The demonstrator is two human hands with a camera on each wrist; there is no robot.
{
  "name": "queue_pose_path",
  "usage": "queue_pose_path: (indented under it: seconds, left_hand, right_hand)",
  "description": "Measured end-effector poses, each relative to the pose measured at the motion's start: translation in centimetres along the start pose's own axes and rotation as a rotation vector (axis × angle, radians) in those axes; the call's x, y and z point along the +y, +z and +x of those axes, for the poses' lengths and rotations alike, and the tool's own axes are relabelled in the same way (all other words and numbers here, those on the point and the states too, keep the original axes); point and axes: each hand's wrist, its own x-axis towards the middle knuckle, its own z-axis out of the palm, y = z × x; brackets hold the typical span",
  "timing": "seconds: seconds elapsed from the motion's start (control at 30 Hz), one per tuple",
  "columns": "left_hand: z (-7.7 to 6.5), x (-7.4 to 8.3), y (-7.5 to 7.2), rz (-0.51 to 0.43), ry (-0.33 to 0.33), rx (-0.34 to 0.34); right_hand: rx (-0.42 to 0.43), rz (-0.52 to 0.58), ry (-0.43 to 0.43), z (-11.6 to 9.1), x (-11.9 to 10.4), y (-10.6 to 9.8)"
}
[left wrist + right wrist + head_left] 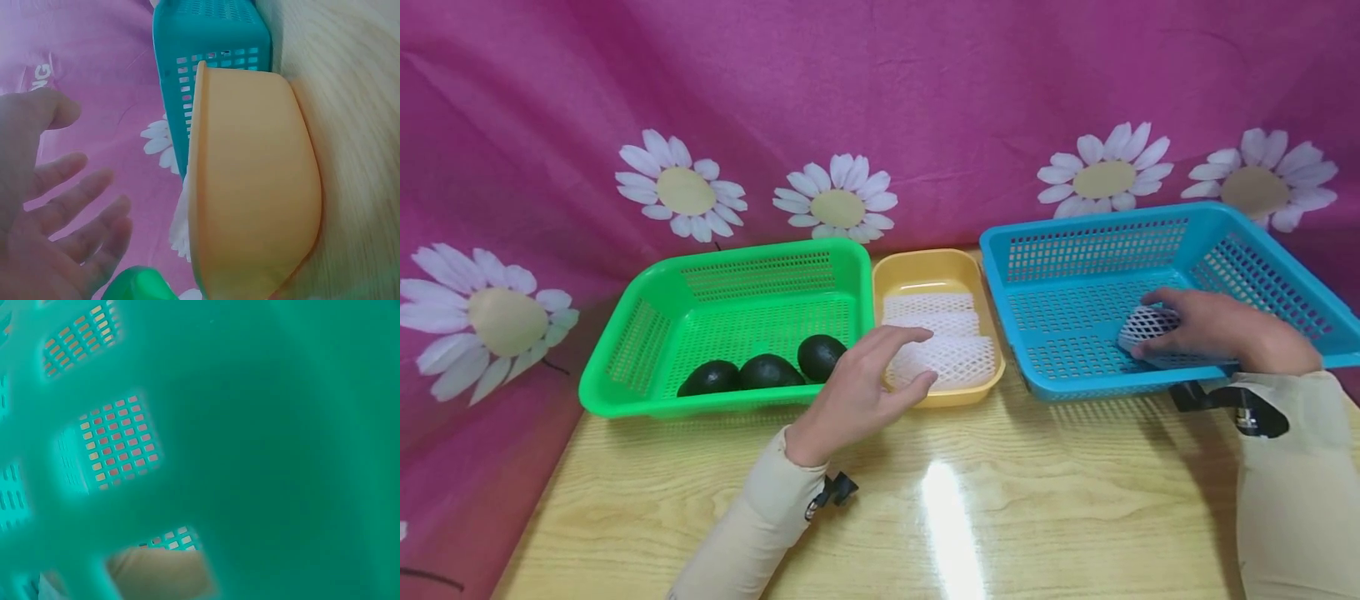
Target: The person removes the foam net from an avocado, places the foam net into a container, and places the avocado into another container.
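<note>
My right hand (1225, 327) is inside the blue basket (1093, 218), its fingers and thumb gripping a dark avocado in a white foam net (1138, 323) close over the basket floor. In the right wrist view the blue basket's wall (269, 456) fills most of the picture and hides nearly all of that hand. My left hand (859, 385) hovers at the left edge of the yellow tray (928, 258), fingers apart from the thumb and nothing between them. White foam nets (943, 354) lie in that tray. Seen from the left wrist, the left hand (47, 244) is beside the tray's outer side (256, 175).
Left of the tray stands a green basket (625, 367) with several bare avocados (770, 372) along its near side. All three containers stand in a row on a wooden table (1060, 492). A purple flowered cloth (947, 108) hangs right behind them.
</note>
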Motion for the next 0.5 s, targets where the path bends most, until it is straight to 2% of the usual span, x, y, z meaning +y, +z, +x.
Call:
queue_pose_path:
  seconds: [0.27, 0.5]
  left_hand:
    - [0.27, 0.22, 0.45, -0.002, -0.036, -0.039]
    - [0.72, 0.54, 0.66, 0.011, -0.042, -0.036]
  right_hand:
    - [-0.031, 0.024, 0.032, -0.25, -0.05, -0.11]
    - [-0.057, 0.064, 0.034, -0.45, -0.10, 0.14]
